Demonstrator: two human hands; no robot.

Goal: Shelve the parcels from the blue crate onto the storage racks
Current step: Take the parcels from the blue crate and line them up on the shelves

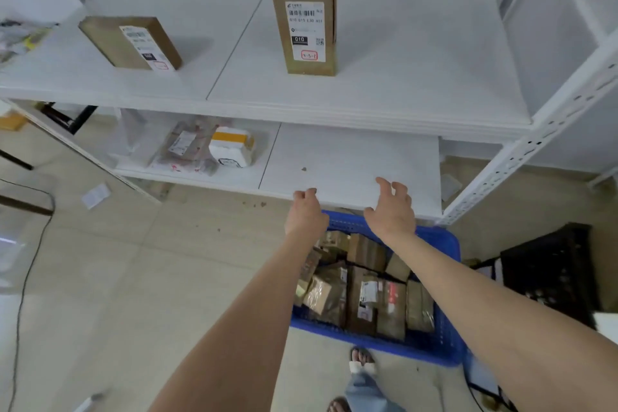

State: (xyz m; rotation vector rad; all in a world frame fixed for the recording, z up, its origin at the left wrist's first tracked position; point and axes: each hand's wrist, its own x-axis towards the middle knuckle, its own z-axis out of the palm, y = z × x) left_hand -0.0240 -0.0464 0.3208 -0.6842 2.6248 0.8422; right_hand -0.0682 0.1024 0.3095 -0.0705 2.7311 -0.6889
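Observation:
The blue crate (441,341) stands on the floor below me, filled with several brown parcels (361,291). Both my arms reach out above it toward the white rack. My left hand (306,211) hangs over the crate's far rim with loosely curled fingers and holds nothing. My right hand (391,207) hovers beside it with spread, relaxed fingers, also empty. On the upper shelf (401,84) a tall brown box (306,22) stands upright with its label facing me. A second brown box (130,43) lies tilted further left.
The lower shelf (351,160) carries a bagged parcel (187,150) and a white packet with a yellow band (232,149) at its left. A black crate (551,271) sits on the floor at right. A cable (30,264) runs over the floor at left. My sandalled feet (361,361) are near the blue crate.

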